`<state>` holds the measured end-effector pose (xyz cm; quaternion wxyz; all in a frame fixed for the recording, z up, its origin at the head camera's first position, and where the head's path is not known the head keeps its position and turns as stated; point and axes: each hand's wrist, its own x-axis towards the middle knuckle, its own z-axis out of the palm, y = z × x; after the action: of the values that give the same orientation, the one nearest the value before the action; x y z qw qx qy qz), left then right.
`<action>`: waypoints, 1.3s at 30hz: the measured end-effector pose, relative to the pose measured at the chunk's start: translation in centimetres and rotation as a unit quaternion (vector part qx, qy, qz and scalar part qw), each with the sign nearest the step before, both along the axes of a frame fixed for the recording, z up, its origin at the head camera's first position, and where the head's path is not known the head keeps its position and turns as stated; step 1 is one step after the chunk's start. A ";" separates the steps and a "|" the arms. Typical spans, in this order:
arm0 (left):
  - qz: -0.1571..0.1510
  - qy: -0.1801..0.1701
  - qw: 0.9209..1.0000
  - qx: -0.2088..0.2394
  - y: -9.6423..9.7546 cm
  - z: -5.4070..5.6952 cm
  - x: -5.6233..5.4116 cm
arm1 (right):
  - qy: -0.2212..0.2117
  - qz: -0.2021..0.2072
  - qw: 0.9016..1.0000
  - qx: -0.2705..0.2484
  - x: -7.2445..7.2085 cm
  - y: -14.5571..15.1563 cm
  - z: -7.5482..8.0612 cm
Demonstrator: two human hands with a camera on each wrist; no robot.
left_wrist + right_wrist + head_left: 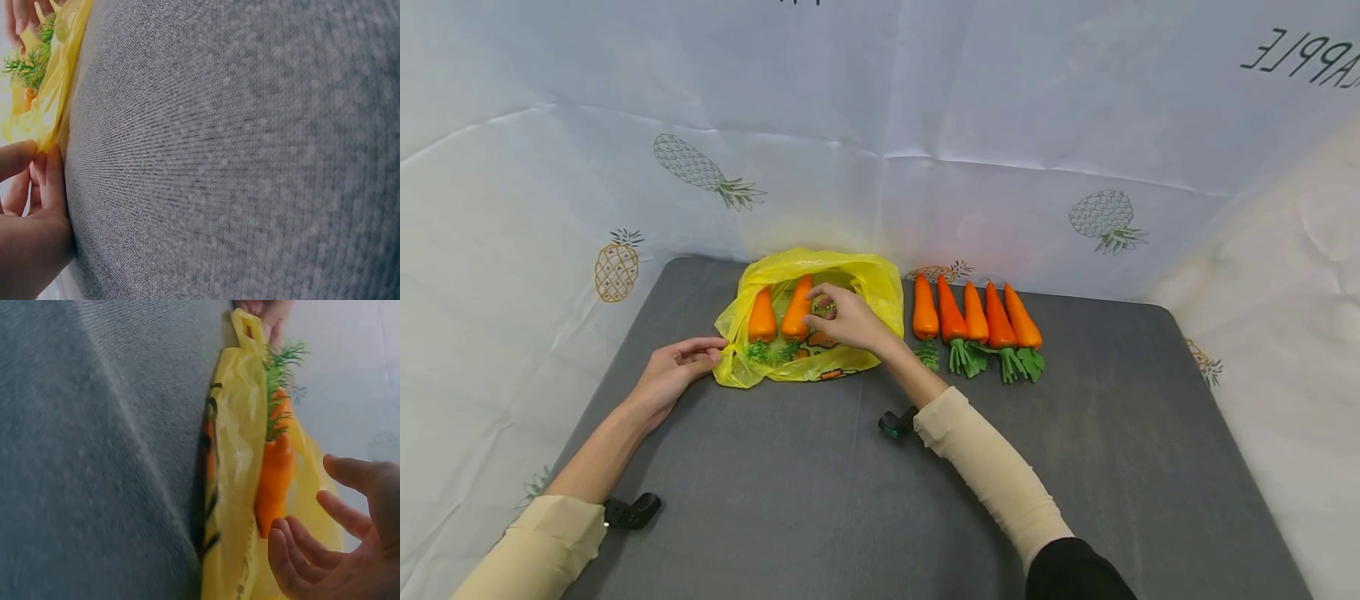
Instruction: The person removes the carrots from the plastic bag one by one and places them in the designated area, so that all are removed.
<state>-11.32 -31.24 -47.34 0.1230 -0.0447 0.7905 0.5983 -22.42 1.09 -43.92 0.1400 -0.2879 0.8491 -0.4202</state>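
A yellow plastic bag (883, 292) lies with its mouth spread wide toward the person. Inside it rest two orange carrots, the left carrot (762, 318) and the right carrot (795, 317), their feathery green tops toward the near edge. My left hand (673, 371) pinches the bag's near left corner between thumb and fingers, as the left wrist view also shows. Over the bag's opening, my right hand (847, 321) is beside the right carrot. In the right wrist view, the right hand's fingers (306, 550) are spread and loosely bent, with nothing between them.
To the right of the bag, several carrots (952, 310) lie side by side, leafy tops toward the person. All rests on a grey cloth-covered table (790, 492). A white curtain (985, 100) printed with pineapples hangs behind it and along the sides.
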 end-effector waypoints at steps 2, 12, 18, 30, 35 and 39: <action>0.001 0.000 1.000 0.003 0.0 0.0 0.0 | 0.003 0.000 1.000 0.012 -0.1 -0.4 -0.3; 0.002 0.006 1.000 0.005 0.1 0.1 0.0 | 0.035 0.027 0.998 0.054 0.1 -2.4 -1.5; 0.002 0.007 1.000 -0.002 0.1 0.1 0.2 | 0.020 0.030 0.997 0.071 0.6 -2.8 -1.3; 0.003 0.000 1.000 -0.004 0.0 0.1 0.2 | 0.002 0.031 0.999 0.010 0.5 -2.2 -1.8; 0.003 0.000 1.000 -0.007 0.1 0.1 0.2 | -0.024 0.034 0.999 -0.025 0.2 -2.0 -2.2; 0.004 -0.002 1.000 -0.011 0.1 0.0 0.1 | -0.048 0.030 0.997 -0.044 0.1 -1.8 -2.3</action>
<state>-11.19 -31.11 -47.31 0.1214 -0.0504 0.7967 0.5899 -22.32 -0.72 -46.25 0.1809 -0.2987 0.8130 -0.4658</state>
